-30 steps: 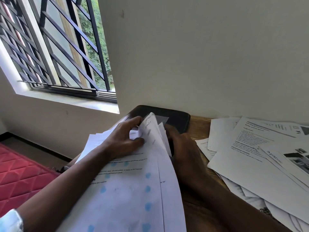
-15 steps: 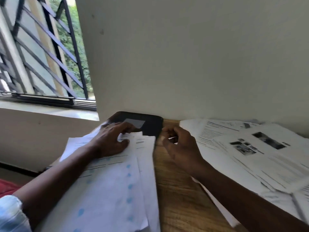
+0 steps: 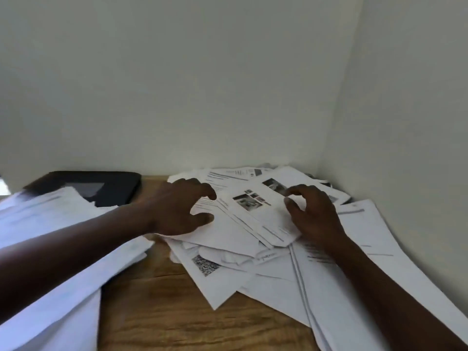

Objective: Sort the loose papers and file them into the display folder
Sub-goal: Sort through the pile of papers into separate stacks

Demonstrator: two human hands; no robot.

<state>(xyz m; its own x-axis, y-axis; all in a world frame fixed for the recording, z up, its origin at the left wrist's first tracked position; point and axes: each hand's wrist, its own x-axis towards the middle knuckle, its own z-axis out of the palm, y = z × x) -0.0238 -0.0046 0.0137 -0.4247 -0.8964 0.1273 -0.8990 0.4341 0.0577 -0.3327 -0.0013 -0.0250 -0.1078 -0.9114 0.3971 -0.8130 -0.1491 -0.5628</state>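
A strip of bare desk (image 3: 162,312) is left in the lower middle of the frame, hemmed in by a stack of sheets (image 3: 50,224) at the left and a loose heap of papers (image 3: 253,274) spread into the wall corner at the right. The black folder (image 3: 114,188) lies at the upper left, against the wall. The left hand (image 3: 177,209) and right hand (image 3: 314,216) are set on the heap, fingers loosely arched, with nothing gripped.
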